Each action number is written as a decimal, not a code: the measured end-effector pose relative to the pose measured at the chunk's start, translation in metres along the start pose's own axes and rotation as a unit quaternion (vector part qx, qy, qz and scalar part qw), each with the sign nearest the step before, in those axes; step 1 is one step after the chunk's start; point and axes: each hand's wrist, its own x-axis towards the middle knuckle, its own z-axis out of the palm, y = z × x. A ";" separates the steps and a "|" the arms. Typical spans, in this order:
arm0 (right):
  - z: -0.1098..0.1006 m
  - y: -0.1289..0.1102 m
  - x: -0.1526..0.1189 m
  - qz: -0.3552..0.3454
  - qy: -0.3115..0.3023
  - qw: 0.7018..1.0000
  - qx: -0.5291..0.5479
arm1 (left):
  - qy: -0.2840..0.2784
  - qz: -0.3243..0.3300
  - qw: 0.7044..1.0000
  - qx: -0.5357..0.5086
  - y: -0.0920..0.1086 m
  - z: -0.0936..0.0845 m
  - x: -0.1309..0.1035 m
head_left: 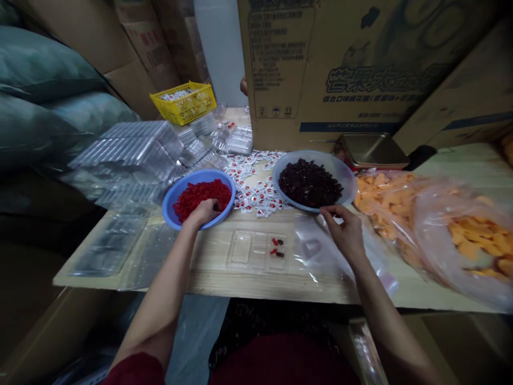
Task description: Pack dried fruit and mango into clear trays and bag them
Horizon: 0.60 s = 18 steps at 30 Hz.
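Curled fingers of my left hand [206, 211] reach into the blue bowl [169, 215] among red pieces [200, 193]; whatever they grip is hidden. My right hand [345, 230] is at the front rim of the pale bowl [348, 179] of dark pieces [310, 183], thumb and finger pinched together on something too small to make out. Between my hands lies a clear plastic tray [241, 250], with a few red and dark pieces [277, 248] in its right part. Clear plastic bags [320, 251] lie flat under my right hand.
Small printed packets [260, 198] are scattered between the bowls. Stacked clear trays [128, 147] and a yellow basket [188, 109] stand back left. Bags of orange pieces [473, 240] lie right, near a scale [372, 149]. A large carton [280, 69] rises behind.
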 end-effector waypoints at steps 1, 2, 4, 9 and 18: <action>0.001 -0.002 -0.001 0.007 -0.004 1.000 0.006 | 0.015 -0.001 1.000 -0.017 -0.002 0.001 -0.002; 0.003 -0.005 -0.004 0.012 -0.015 1.000 0.014 | 0.034 -0.004 0.999 -0.036 -0.004 0.001 -0.004; 0.008 -0.012 -0.012 0.021 -0.046 0.998 0.036 | 0.072 -0.013 0.994 -0.078 -0.010 0.000 -0.007; 0.012 -0.025 -0.040 0.029 -0.091 0.993 0.073 | 0.115 -0.025 0.976 -0.184 -0.019 -0.012 -0.018; 0.027 -0.052 -0.103 0.046 -0.152 0.977 0.144 | 0.031 0.087 0.898 -0.430 0.088 0.060 -0.142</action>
